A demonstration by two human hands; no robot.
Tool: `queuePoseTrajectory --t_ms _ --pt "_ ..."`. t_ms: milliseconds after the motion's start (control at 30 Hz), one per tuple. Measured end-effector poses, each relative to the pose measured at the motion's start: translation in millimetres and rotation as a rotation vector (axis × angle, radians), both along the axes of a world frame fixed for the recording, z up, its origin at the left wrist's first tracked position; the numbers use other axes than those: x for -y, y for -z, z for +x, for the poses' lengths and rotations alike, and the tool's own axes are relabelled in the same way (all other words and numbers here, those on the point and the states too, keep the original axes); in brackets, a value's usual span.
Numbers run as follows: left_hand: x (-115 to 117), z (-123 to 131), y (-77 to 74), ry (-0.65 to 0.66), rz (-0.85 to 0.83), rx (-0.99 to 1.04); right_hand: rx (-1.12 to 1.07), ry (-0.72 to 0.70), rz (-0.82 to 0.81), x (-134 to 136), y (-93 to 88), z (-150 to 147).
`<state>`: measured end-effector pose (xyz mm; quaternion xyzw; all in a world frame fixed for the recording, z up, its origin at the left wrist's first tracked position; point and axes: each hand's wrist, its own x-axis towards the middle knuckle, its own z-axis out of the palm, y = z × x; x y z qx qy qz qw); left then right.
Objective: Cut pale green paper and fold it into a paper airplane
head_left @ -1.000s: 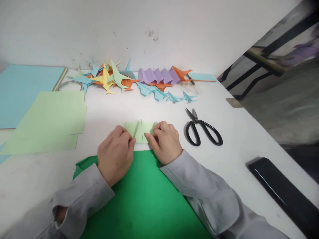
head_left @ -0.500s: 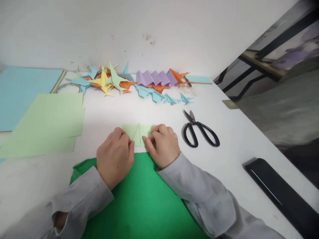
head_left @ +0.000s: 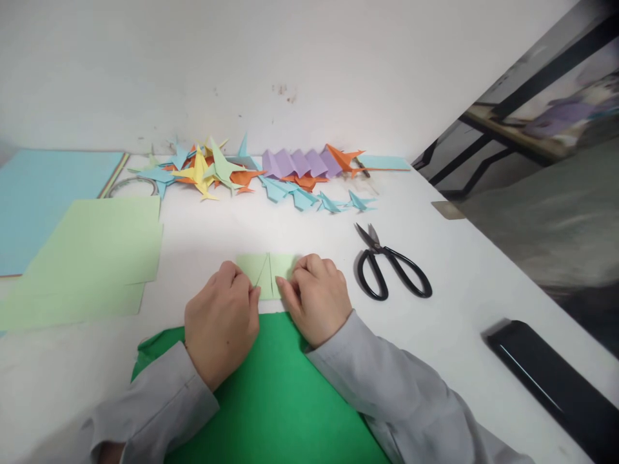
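Note:
A small folded light green paper lies flat on the white table, with a slanted edge and a near-vertical line at its middle. My left hand is closed over its left end, thumb at the slanted edge. On the right end, my right hand is closed with curled fingers, its thumb tip resting near the middle line. Both hands cover the paper's ends. Just below the paper lies a green sheet, partly under my forearms, its left corner curled up.
Black-handled scissors lie open right of my hands. A black case is at the right. Folded paper figures and a pleated purple paper line the wall. Light green sheets and blue sheets lie left, beside a tape roll.
The whole view has shifted, so the things on the table appear slightly lower. Both hands keep the same hold on the folded paper.

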<state>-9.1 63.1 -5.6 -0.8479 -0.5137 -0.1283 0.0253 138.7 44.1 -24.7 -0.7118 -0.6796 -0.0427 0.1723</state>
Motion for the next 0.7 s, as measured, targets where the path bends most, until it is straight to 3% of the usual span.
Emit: queuePoseTrajectory --t_ms 700 --pt "-0.6 1.7 -1.0 -0.015 -0.012 0.023 -0.043 0.032 -0.036 -2.4 -3.1 -0.7"
